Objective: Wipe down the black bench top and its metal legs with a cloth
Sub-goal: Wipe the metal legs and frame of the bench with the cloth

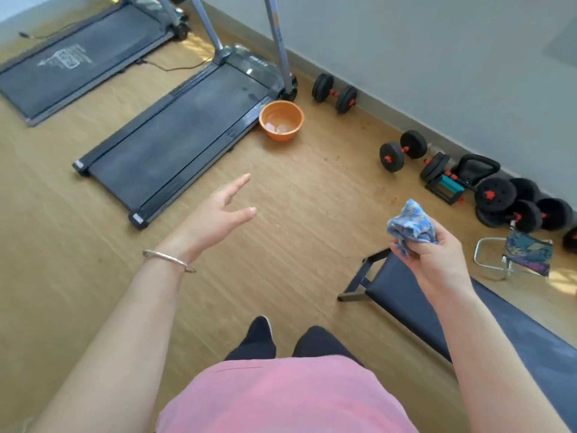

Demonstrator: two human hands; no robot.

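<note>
Black padded bench top [393, 289] stood at the lower right, running from the frame's right edge toward the middle, its near end resting on dark metal legs [356, 281] on the light wooden floor [296, 198]. One crumpled blue-and-white cloth [412, 225] was held above that end of the bench, not touching it. The right hand [437, 260] gripped the cloth, fingers curled round its lower part, with the bunched top sticking out above them. The left hand [218, 214] held nothing. It was raised over bare floor with its fingers straight and spread, well apart from the bench, and one thin silver bangle [168, 260] sat on its wrist.

Two black treadmills lay on the floor farther off, one near the middle [175, 142] and one at the upper left [71, 64]. One round orange plastic bowl [281, 120] holding water stood just beside the nearer treadmill's front corner. Along the grey wall [437, 57] lay two separate black dumbbells with red collars [334, 93] [402, 151], one black kettlebell [477, 168] and a cluster of further black weight discs [515, 204] too overlapped to count. One small folding stool with a metal frame and patterned fabric seat [515, 254] stood between the discs and the bench
</note>
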